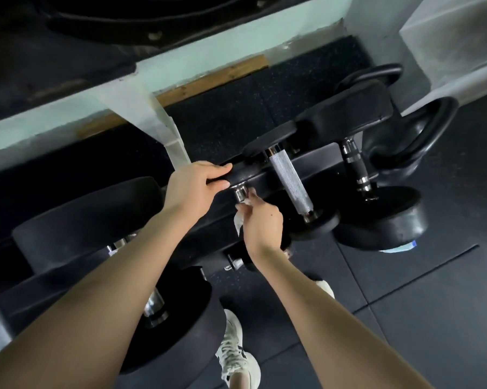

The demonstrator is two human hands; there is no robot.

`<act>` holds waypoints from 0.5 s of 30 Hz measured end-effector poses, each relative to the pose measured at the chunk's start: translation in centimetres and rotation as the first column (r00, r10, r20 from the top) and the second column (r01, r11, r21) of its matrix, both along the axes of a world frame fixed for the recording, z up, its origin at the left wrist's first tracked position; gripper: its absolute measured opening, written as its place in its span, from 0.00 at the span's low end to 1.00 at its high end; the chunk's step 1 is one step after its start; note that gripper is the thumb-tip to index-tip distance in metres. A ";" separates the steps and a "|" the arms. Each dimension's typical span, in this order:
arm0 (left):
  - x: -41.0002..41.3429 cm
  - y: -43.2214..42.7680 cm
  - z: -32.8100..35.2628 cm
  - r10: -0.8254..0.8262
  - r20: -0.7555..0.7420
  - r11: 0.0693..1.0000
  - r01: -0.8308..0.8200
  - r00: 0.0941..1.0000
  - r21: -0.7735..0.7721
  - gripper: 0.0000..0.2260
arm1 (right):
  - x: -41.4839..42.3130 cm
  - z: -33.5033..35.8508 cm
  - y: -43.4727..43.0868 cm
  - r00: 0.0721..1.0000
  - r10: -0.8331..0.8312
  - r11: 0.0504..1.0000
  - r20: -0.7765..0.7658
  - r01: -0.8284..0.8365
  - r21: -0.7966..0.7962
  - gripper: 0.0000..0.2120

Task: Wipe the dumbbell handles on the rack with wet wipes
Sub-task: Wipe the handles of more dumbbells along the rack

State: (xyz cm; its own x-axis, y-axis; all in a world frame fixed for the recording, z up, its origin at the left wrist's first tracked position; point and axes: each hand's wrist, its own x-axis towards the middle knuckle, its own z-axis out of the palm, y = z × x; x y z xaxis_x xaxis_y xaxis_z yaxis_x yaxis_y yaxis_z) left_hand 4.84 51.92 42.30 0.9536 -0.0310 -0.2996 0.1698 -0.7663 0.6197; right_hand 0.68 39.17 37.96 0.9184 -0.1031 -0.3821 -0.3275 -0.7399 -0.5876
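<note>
A black rack (pixel 323 161) carries several dumbbells with black heads and metal handles. My left hand (pixel 200 182) grips the far black head (pixel 246 171) of a small dumbbell. My right hand (pixel 260 223) holds a crumpled white wet wipe (pixel 240 221) wrapped round that dumbbell's chrome handle (pixel 240 192), most of which the hand hides. Just to the right lies a dumbbell with a bare knurled silver handle (pixel 291 179). Further right is one with a dark handle (pixel 357 168).
Large black dumbbells (pixel 88 220) fill the rack's left and lower tier. Two black kettlebells (pixel 410 136) stand at the right end on the dark rubber floor (pixel 433 318). A pale green wall (pixel 208 57) runs behind. My white shoes (pixel 236 352) are below.
</note>
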 end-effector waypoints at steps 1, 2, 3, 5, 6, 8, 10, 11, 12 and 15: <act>0.0 0.0 0.1 0.001 0.003 1.000 -0.001 1.000 -0.007 0.17 | -0.7 -0.1 -0.4 0.999 0.031 0.999 -0.029 -0.032 -0.027 0.19; 0.0 0.1 0.1 0.004 0.006 1.000 -0.004 1.000 -0.011 0.17 | -1.4 -0.3 -1.0 0.995 0.081 0.993 -0.060 -0.085 -0.076 0.20; 0.0 0.1 0.2 0.009 0.003 1.000 -0.009 1.000 -0.015 0.17 | -2.0 -0.3 -1.6 0.986 0.134 0.980 -0.096 -0.146 -0.134 0.19; 0.0 0.1 0.3 0.019 -0.011 1.000 -0.019 1.000 -0.024 0.17 | -2.6 0.3 -2.6 0.978 0.154 0.969 -0.137 -0.177 -0.174 0.14; 0.0 0.1 0.2 0.021 -0.017 1.000 -0.022 1.000 -0.023 0.17 | -2.4 0.9 -2.8 0.986 0.116 0.983 -0.121 -0.131 -0.127 0.12; -0.1 0.0 0.2 0.020 -0.020 1.000 -0.021 1.000 -0.014 0.17 | -1.5 1.9 -2.5 0.999 -0.020 0.998 -0.043 0.022 0.060 0.15; -0.1 0.0 0.2 0.016 -0.026 1.000 -0.016 1.000 0.002 0.18 | -0.2 2.0 -1.8 0.992 -0.100 0.966 -0.071 0.114 0.233 0.17; -0.1 0.0 0.2 0.010 -0.031 1.000 -0.010 0.999 0.015 0.19 | 0.5 1.6 -1.5 0.989 -0.086 0.955 -0.123 0.117 0.273 0.16; 0.0 0.0 0.2 0.003 -0.034 1.000 -0.002 0.999 0.028 0.20 | 1.1 0.9 -1.4 0.985 -0.046 0.957 -0.166 0.091 0.275 0.13; 0.2 -0.1 -0.2 -0.008 -0.026 0.999 0.009 1.000 0.050 0.21 | 2.5 -0.7 -1.9 0.962 0.030 0.953 -0.272 0.055 0.299 0.12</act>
State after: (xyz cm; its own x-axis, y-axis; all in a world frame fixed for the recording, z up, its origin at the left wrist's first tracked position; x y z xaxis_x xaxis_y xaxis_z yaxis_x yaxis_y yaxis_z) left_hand 4.99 51.84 42.15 0.9451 -0.0235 -0.3258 0.1786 -0.7980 0.5755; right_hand 3.22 37.27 37.24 0.7754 0.0452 -0.6298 -0.5129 -0.5367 -0.6700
